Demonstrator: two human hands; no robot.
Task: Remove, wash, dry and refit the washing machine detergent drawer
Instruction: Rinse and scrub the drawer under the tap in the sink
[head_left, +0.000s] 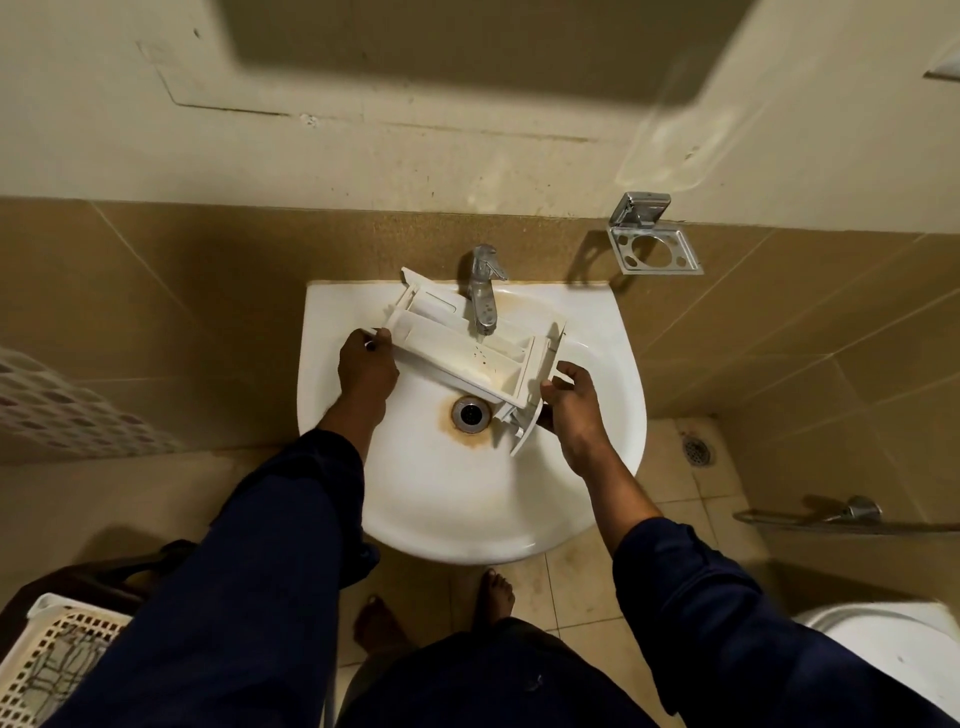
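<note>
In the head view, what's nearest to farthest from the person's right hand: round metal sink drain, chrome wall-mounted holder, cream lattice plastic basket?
From the right hand, gripping the white plastic detergent drawer:
1. round metal sink drain, just to its left.
2. chrome wall-mounted holder, higher up, to the right.
3. cream lattice plastic basket, far off, lower left.

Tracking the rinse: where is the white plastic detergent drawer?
Head view, centre: the white plastic detergent drawer is over the white ceramic sink, under the chrome tap, gripped at both ends.

Toilet (883, 644) cropped, basket (57, 660) cropped, drawer (467, 358) underside hidden
</note>
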